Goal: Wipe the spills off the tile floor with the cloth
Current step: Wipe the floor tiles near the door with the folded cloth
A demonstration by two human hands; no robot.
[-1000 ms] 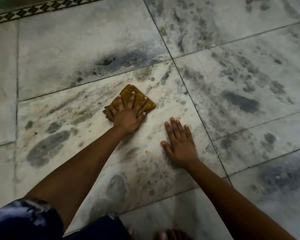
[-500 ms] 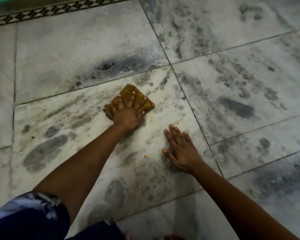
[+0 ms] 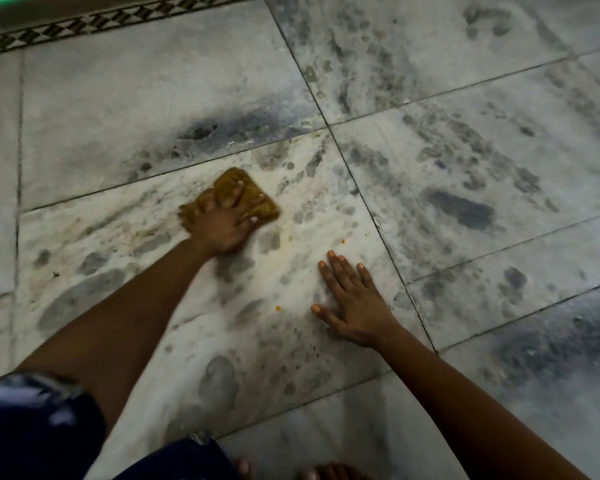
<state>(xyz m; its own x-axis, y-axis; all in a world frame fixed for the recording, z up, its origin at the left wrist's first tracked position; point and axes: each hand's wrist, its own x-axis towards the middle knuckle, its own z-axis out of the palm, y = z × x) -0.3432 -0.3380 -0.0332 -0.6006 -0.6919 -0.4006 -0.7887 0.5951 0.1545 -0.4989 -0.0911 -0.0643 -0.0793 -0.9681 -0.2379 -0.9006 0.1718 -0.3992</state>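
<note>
Cloth (image 3: 238, 197), mustard-brown and folded, lies flat on the tile floor (image 3: 118, 126) near the far edge of the centre tile. Left hand (image 3: 222, 223) presses on it, fingers spread over the top: grip is a flat palm hold on the cloth, not a pinch. Right hand (image 3: 352, 299) is flat on the floor, open, holding nothing, propping. Small orange specks (image 3: 343, 241) sit between the two hands, another speck (image 3: 277, 308) nearer the body, faint orange smear just right of the cloth. Judgement: wiping underway, these bits not yet cleared. Dark patches look like marble veining; can't tell if any are wet.
</note>
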